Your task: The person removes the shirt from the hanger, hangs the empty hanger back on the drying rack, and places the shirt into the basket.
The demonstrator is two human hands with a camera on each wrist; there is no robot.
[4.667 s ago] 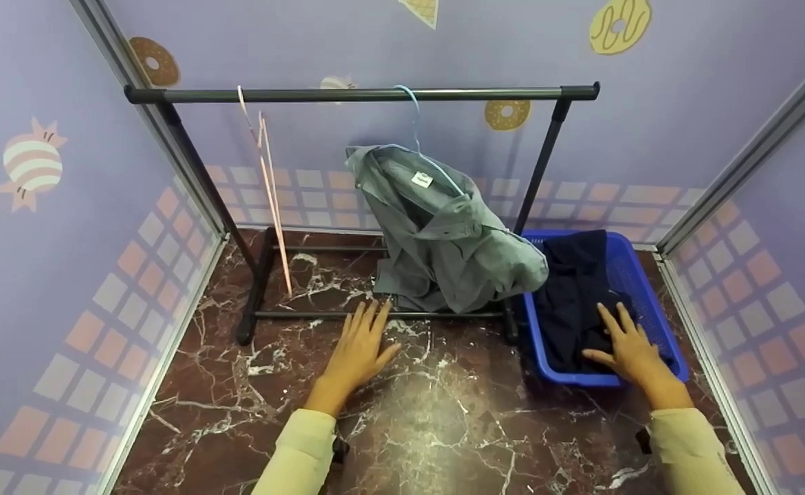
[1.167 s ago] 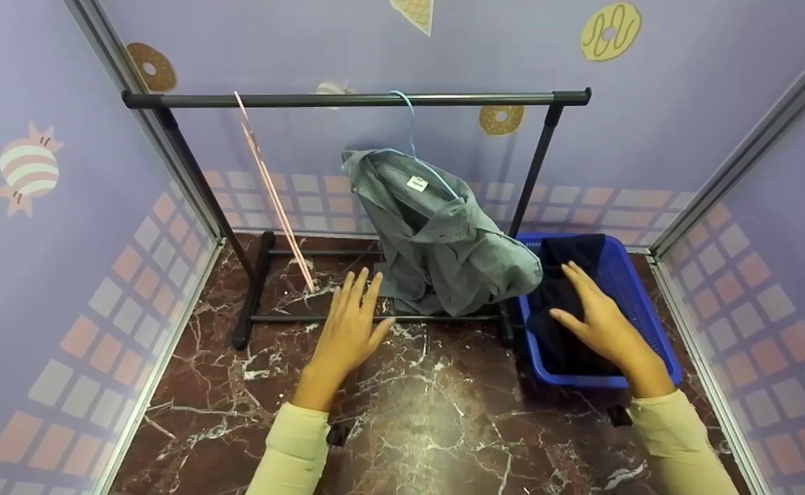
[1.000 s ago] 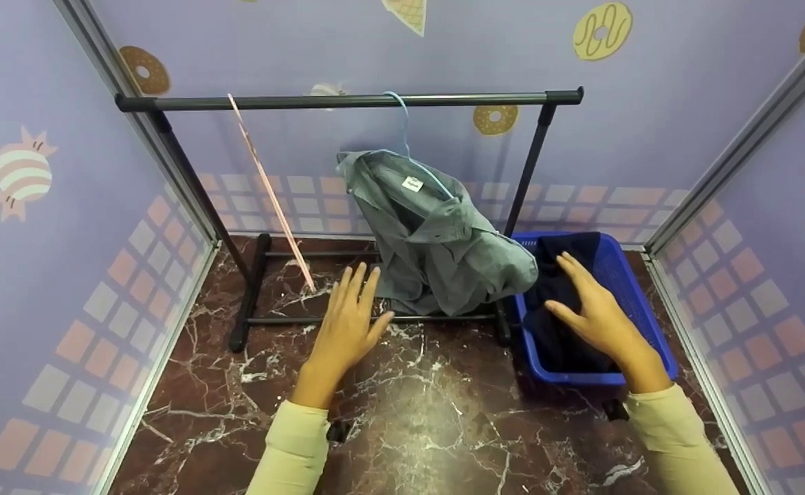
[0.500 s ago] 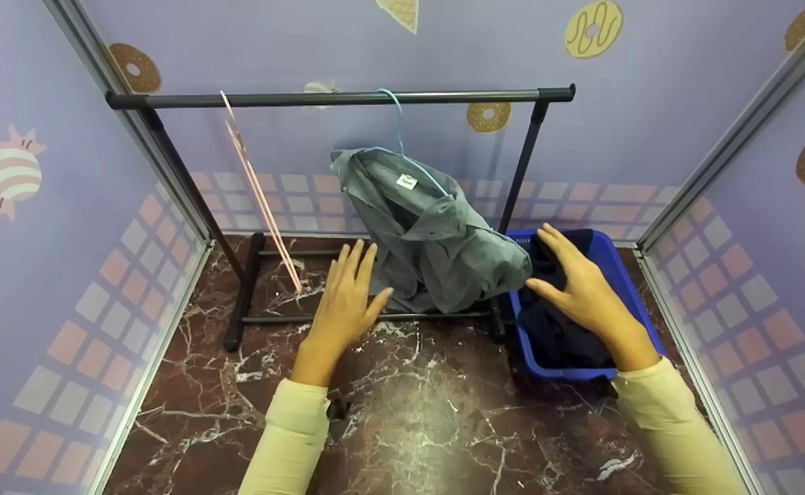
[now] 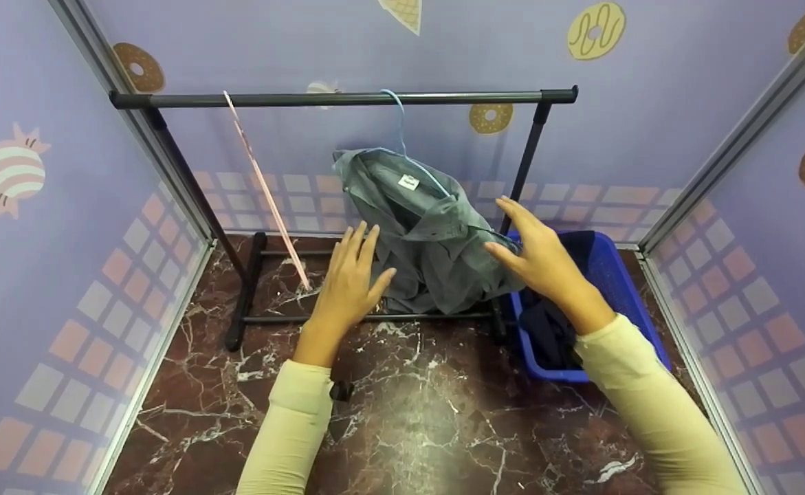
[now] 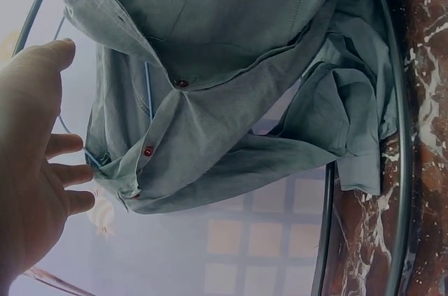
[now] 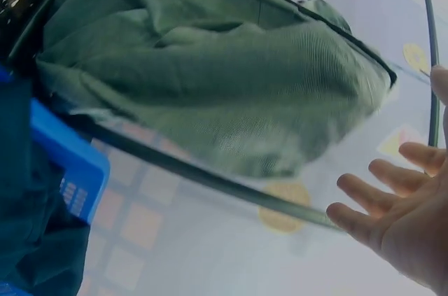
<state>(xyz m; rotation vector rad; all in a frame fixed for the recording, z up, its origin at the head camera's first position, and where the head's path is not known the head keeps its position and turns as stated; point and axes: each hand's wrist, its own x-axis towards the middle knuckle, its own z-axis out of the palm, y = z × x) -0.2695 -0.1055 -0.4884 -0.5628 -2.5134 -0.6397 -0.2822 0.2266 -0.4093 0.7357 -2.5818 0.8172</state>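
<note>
Head view looks forward and down; the nearer wrist views share the shirt point(image 5: 433, 258).

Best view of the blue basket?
Head. It shows most of the blue basket, though the right hand and sleeve cover part, and dark cloth lies inside. Right wrist: only pieces at the left edge, partly behind the cloth. Left wrist: none of it.
</note>
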